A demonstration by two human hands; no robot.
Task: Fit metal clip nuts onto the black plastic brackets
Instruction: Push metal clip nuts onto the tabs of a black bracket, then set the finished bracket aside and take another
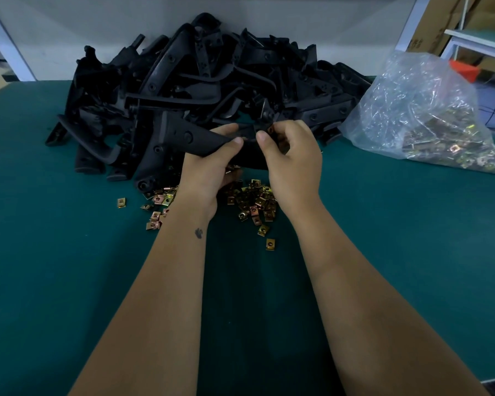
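Two hands, left hand (212, 164) gripping black bracket (183, 138), right hand (292, 158) pinching clip nut (270, 129)

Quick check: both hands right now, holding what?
Left hand: grips the black bracket.
Right hand: pinches a clip nut at the bracket's end.

- My brackets (200, 81) — all black.
- My clip nuts (252, 201) — brassy gold, some coppery.
- My tabletop (69, 267): dark teal green.
- Bag (423, 110): clear.
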